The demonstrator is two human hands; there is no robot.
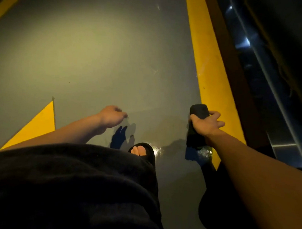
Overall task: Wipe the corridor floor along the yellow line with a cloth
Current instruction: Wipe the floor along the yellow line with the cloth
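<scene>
I see my right hand (206,125) low on the right of the frame, w/ the dark cloth (197,126) in its grip. Thumb & palm wrap the cloth's middle; the other fingers spread out loose. One end of the cloth pokes up past the hand, the other end hangs down toward the floor (89,59). Can't tell if the low end touches the floor yet.

The cloth sits just beside the yellow line (212,65), which runs up the right side of the frame. There's a shiny wet spot on the floor near the cloth's low end.

My left hand (111,116) is mid-frame, fingers curled in, holding nothing.

I think the cloth is soft, floppy & light, maybe damp, so it'll droop & bunch up. Best to hold it in the middle like now, then press flat w/ the palm so it slides along the line.

A black sandal (144,151) w/ toes shows at bottom center.
</scene>
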